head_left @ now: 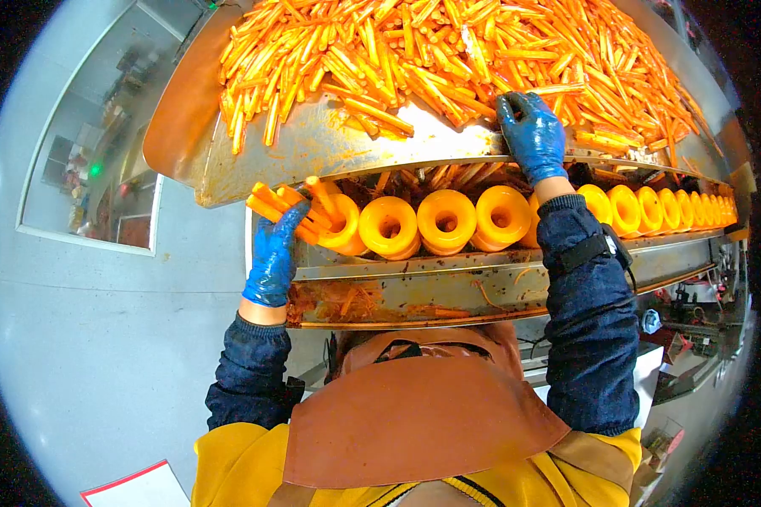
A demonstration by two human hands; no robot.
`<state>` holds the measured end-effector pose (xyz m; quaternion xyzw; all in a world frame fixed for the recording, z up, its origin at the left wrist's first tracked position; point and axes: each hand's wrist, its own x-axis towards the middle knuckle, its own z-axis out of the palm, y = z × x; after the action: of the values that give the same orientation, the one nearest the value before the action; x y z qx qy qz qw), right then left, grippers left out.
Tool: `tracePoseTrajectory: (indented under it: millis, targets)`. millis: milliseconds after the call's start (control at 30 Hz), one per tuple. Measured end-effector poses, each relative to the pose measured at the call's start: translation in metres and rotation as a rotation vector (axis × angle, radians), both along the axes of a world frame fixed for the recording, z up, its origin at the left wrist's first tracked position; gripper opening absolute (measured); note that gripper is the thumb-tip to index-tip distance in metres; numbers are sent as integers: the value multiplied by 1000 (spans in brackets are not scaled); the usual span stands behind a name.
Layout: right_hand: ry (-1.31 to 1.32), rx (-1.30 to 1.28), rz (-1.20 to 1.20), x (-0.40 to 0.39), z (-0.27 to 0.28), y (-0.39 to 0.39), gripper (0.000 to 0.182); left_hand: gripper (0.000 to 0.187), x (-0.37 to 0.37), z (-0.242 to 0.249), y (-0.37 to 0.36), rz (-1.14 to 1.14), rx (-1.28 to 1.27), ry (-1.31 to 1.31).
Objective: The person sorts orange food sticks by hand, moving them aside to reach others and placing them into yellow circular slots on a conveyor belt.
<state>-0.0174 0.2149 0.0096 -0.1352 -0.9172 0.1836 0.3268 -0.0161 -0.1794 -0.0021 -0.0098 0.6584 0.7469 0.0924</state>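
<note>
My left hand [272,258], in a blue glove, is closed around a small bundle of oily orange food sticks [269,201]. It is beside the leftmost yellow funnel-mouthed cup [343,230], and some stick ends lean over that cup. My right hand [534,139], also blue-gloved, reaches to the front edge of a big pile of the same sticks [414,51]. Its fingers are curled in a pinch against the pile. One stick [560,89] lies right by the fingertips, but whether it is gripped is hidden.
The pile lies on a sloping metal tray [313,150] with an orange side flap [186,106]. Below it runs a row of yellow cups [446,221], then a metal trough [397,296] with scraps. A wall with a window [93,135] stands left. A brown apron [414,422] covers my front.
</note>
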Motion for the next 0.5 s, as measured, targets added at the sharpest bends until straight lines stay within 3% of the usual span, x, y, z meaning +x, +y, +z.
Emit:
tracePoseTrajectory:
  millis: [133, 233, 367, 433, 500]
  targets:
    - [34, 37, 8, 0, -2, 1, 22, 38, 1, 5, 5, -5, 155, 115]
    - [73, 17, 26, -2, -5, 1, 22, 36, 13, 31, 14, 41, 94, 92]
    - [22, 9, 23, -1, -2, 0, 21, 38, 5, 16, 9, 48, 81, 115]
    - [34, 28, 14, 0, -1, 0, 21, 39, 5, 10, 7, -30, -148, 113]
    - [22, 15, 14, 0, 0, -1, 21, 39, 10, 14, 8, -25, -191, 91]
